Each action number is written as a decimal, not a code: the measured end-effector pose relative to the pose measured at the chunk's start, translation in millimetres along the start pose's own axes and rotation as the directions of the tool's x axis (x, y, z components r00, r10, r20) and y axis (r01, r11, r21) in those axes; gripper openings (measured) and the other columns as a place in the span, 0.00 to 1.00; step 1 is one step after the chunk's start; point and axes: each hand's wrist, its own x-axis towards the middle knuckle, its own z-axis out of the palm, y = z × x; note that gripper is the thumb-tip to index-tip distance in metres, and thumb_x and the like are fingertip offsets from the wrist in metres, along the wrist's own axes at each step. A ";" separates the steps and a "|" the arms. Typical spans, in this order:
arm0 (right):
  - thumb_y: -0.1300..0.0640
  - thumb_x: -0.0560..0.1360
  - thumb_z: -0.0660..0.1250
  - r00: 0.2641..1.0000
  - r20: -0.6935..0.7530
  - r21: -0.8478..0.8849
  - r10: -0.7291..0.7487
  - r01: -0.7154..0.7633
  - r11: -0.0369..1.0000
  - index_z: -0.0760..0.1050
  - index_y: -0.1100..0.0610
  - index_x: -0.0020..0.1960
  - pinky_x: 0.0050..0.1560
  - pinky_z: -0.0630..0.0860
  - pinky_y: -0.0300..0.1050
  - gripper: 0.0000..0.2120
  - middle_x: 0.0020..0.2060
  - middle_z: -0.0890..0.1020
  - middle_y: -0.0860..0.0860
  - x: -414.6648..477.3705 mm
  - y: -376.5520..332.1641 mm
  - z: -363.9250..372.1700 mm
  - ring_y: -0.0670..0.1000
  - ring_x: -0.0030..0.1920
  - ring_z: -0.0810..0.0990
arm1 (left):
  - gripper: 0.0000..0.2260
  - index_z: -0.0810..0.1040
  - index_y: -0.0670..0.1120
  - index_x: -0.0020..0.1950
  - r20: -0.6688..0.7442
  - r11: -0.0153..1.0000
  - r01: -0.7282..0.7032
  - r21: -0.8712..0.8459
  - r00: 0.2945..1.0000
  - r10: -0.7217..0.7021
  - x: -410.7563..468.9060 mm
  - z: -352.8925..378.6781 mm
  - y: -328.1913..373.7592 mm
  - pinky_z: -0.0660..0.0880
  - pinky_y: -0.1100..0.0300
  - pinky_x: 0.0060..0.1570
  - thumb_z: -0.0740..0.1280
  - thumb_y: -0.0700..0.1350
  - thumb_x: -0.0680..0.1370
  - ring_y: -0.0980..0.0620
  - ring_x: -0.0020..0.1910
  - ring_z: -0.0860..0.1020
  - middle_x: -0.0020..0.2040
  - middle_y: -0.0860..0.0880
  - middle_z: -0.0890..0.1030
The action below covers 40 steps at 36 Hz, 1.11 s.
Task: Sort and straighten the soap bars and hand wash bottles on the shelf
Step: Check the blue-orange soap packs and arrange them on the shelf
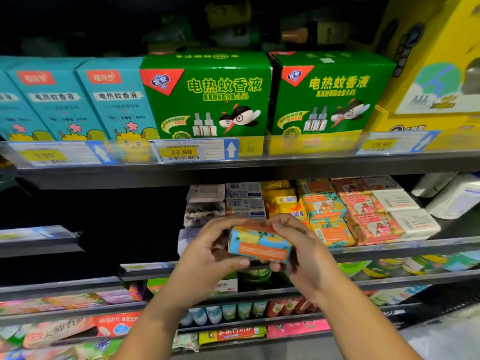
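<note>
A soap bar in a blue, yellow and orange wrapper is held in front of the middle shelf. My left hand grips its left end, thumb underneath and fingers over the top. My right hand grips its right end the same way. Behind it on the middle shelf lie rows of soap bars: matching blue-orange ones, pink ones, white ones, yellow ones and pale ones. No hand wash bottle is visible.
The shelf above carries green boxes and teal boxes behind price tags. A yellow carton stands at the top right. The middle shelf's left half is dark. Lower shelves hold small bottles and packets.
</note>
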 end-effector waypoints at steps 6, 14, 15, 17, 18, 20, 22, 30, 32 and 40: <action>0.56 0.61 0.82 0.972 0.233 -0.047 0.025 -0.014 0.999 0.79 0.54 0.63 0.40 0.81 0.45 0.31 0.52 0.83 0.58 1.0 2.9 -6.2 0.56 0.44 0.84 | 0.22 0.78 0.57 0.59 -0.167 1.000 0.012 0.010 0.986 -0.010 1.7 -9.1 -2.5 0.79 0.61 0.54 0.77 0.45 0.68 0.54 0.57 0.81 0.56 0.56 0.82; 0.57 0.66 0.82 0.990 0.086 -0.496 -0.116 0.144 0.856 0.77 0.45 0.57 0.55 0.82 0.50 0.23 0.52 0.85 0.48 -1.7 26.2 12.8 0.50 0.54 0.84 | 0.25 0.77 0.47 0.58 -0.300 0.979 -0.069 -0.194 0.954 0.008 -1.6 -2.0 17.0 0.81 0.60 0.44 0.80 0.37 0.64 0.48 0.52 0.83 0.52 0.46 0.83; 0.60 0.67 0.81 0.990 0.099 -0.476 -0.102 0.137 0.869 0.76 0.47 0.58 0.55 0.82 0.48 0.24 0.52 0.85 0.48 -2.8 32.0 16.7 0.49 0.54 0.84 | 0.28 0.76 0.47 0.58 -0.287 0.981 -0.077 -0.180 0.958 0.022 -0.5 1.1 19.7 0.81 0.60 0.43 0.81 0.35 0.63 0.48 0.51 0.84 0.51 0.45 0.82; 0.69 0.69 0.77 0.982 0.170 -0.425 -0.086 0.151 0.892 0.77 0.54 0.61 0.52 0.81 0.44 0.24 0.51 0.86 0.48 -4.5 38.5 23.5 0.49 0.54 0.85 | 0.32 0.76 0.49 0.59 -0.224 0.991 -0.081 -0.111 0.973 0.054 0.6 8.8 26.6 0.80 0.61 0.43 0.83 0.36 0.60 0.49 0.49 0.84 0.50 0.44 0.81; 0.72 0.70 0.74 0.974 0.203 -0.414 -0.096 0.175 0.893 0.77 0.59 0.61 0.51 0.81 0.43 0.22 0.51 0.86 0.50 -5.2 39.5 24.8 0.49 0.53 0.85 | 0.33 0.76 0.51 0.60 -0.192 0.996 -0.081 -0.050 0.979 0.070 0.5 12.7 29.4 0.80 0.62 0.43 0.83 0.38 0.59 0.51 0.49 0.83 0.50 0.44 0.81; 0.76 0.71 0.71 0.966 0.234 -0.374 -0.107 0.191 0.908 0.76 0.65 0.63 0.51 0.81 0.46 0.21 0.52 0.85 0.55 -4.2 39.5 20.9 0.53 0.54 0.85 | 0.32 0.76 0.54 0.60 -0.161 0.995 -0.088 0.050 0.982 0.095 -0.3 17.1 33.6 0.79 0.65 0.44 0.83 0.41 0.60 0.54 0.49 0.82 0.50 0.47 0.80; 0.70 0.69 0.77 0.975 0.185 -0.364 -0.119 0.181 0.913 0.75 0.57 0.65 0.54 0.82 0.51 0.27 0.56 0.84 0.55 -0.7 35.7 12.2 0.56 0.58 0.83 | 0.31 0.76 0.53 0.59 -0.192 0.995 -0.088 0.038 0.977 0.093 -0.6 14.5 33.5 0.78 0.67 0.44 0.84 0.40 0.60 0.56 0.51 0.82 0.51 0.47 0.80; 0.56 0.52 0.85 0.959 0.085 -0.147 -0.272 0.282 0.948 0.81 0.43 0.56 0.46 0.82 0.46 0.34 0.51 0.84 0.55 6.6 13.6 -17.1 0.54 0.51 0.84 | 0.32 0.74 0.61 0.60 -0.201 0.993 0.048 0.111 0.979 -0.025 -7.3 -4.7 13.0 0.78 0.66 0.46 0.84 0.43 0.62 0.60 0.55 0.79 0.53 0.57 0.81; 0.57 0.54 0.85 0.945 0.103 -0.186 -0.309 0.324 0.928 0.79 0.45 0.59 0.46 0.82 0.47 0.35 0.50 0.84 0.55 3.3 13.4 -7.3 0.54 0.51 0.85 | 0.33 0.72 0.61 0.60 -0.138 0.981 0.080 0.178 0.989 -0.056 -9.0 4.1 12.1 0.77 0.70 0.45 0.83 0.40 0.63 0.65 0.55 0.78 0.53 0.64 0.79; 0.60 0.62 0.84 0.932 0.113 -0.543 -0.345 0.348 0.764 0.76 0.42 0.59 0.48 0.82 0.43 0.31 0.52 0.83 0.42 -2.5 19.6 6.4 0.47 0.54 0.83 | 0.32 0.73 0.56 0.59 -0.173 0.971 0.209 0.113 0.967 -0.188 -11.9 17.5 -10.3 0.81 0.60 0.44 0.83 0.36 0.63 0.56 0.47 0.84 0.50 0.54 0.84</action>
